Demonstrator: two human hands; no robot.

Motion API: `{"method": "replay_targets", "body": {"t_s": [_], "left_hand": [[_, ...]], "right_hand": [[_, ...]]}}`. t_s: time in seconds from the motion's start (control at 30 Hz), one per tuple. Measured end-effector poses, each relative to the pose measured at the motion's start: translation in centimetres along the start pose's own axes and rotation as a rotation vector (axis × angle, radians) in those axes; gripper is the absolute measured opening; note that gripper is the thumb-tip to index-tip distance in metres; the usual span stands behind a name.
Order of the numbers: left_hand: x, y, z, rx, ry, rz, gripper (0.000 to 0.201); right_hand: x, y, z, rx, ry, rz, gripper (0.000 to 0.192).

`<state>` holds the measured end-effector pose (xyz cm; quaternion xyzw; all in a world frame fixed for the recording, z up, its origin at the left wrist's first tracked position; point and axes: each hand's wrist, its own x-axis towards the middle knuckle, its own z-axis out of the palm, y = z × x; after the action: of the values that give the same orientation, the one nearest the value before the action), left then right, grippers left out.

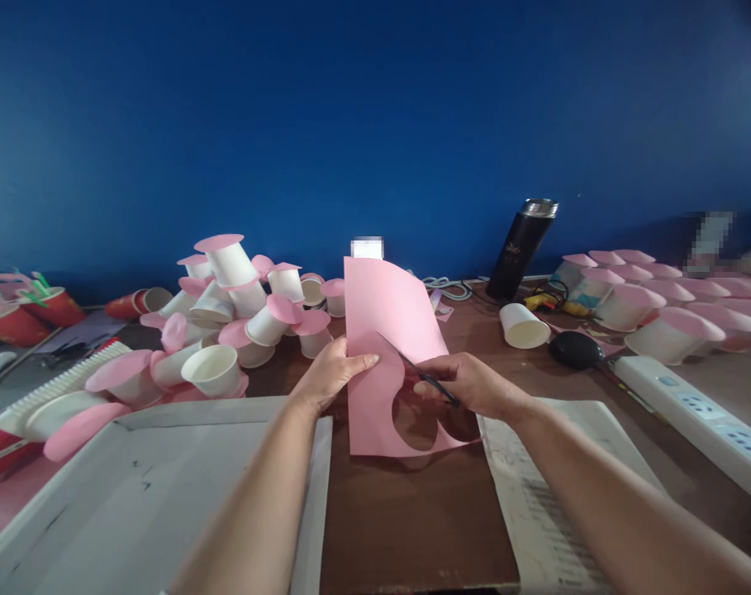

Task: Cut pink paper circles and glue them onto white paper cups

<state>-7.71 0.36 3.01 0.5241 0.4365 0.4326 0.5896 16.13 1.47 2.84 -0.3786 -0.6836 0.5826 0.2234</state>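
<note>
Your left hand (329, 373) pinches the left edge of the pink paper (384, 330), held upright over the brown table (412, 512). Your right hand (474, 387) is closed around scissors (428, 378), blades partway into the sheet. One rounded piece is already cut from the lower part; the upper sheet is uncut. Capped white cups (239, 306) pile up left.

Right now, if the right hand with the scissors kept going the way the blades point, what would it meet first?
The right hand points its scissors up-left, so the pink paper sheet comes first. Beyond it probably the left hand, though depth is unclear.
</note>
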Motion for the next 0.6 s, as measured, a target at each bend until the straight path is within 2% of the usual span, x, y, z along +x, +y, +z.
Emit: {"method": "replay_targets", "body": {"t_s": [0.43, 0.6], "left_hand": [[0.17, -0.18, 0.09, -0.057, 0.044, 0.002, 0.044], [0.27, -0.32, 0.09, -0.055, 0.067, -0.007, 0.047]], "right_hand": [[-0.15, -0.81, 0.34, -0.071, -0.029, -0.064, 0.041], [0.03, -0.37, 0.43, -0.044, -0.027, -0.092, 0.039]]}}
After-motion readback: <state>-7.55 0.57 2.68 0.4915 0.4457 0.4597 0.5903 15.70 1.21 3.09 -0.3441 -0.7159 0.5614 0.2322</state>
